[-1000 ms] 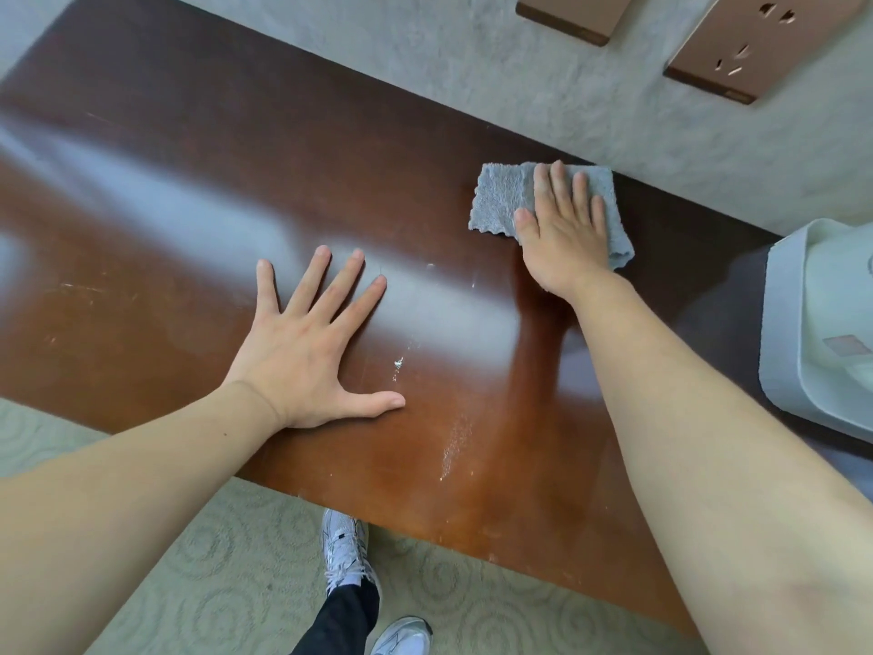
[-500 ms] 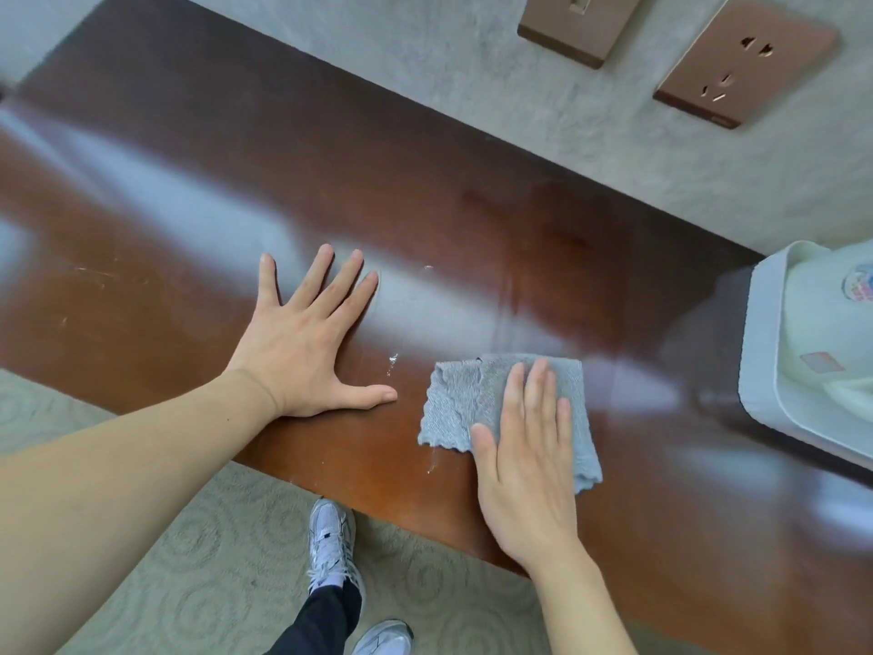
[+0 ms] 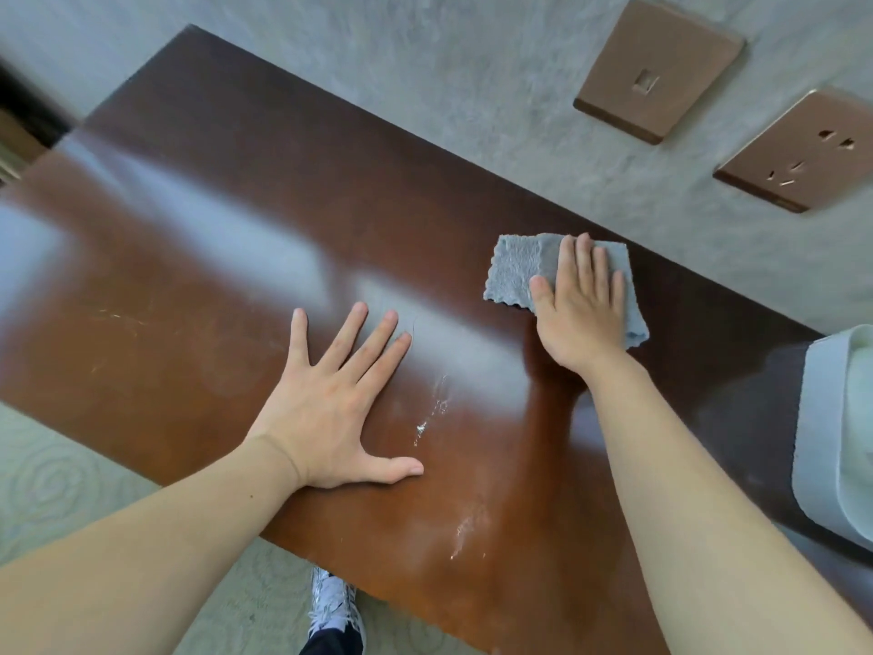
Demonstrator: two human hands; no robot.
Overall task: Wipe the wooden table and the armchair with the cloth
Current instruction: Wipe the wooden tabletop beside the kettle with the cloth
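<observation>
The glossy brown wooden table point(image 3: 198, 257) fills the middle of the head view and runs along a grey wall. A folded grey cloth point(image 3: 517, 267) lies flat near the table's far edge. My right hand point(image 3: 578, 314) presses down flat on the cloth, fingers together, covering its right half. My left hand point(image 3: 333, 404) rests palm down on the bare wood nearer the front edge, fingers spread, holding nothing. White scuff marks point(image 3: 430, 418) streak the wood between my hands. No armchair is in view.
A white plastic appliance point(image 3: 831, 446) stands on the table at the right edge. Two bronze wall plates point(image 3: 656, 68), one a socket point(image 3: 803, 153), sit on the wall behind. Patterned carpet point(image 3: 52, 484) and my shoe point(image 3: 333, 602) lie below the front edge.
My right hand has pushed the cloth from the table's front edge back to the far edge by the wall. My left hand has stayed planted.
</observation>
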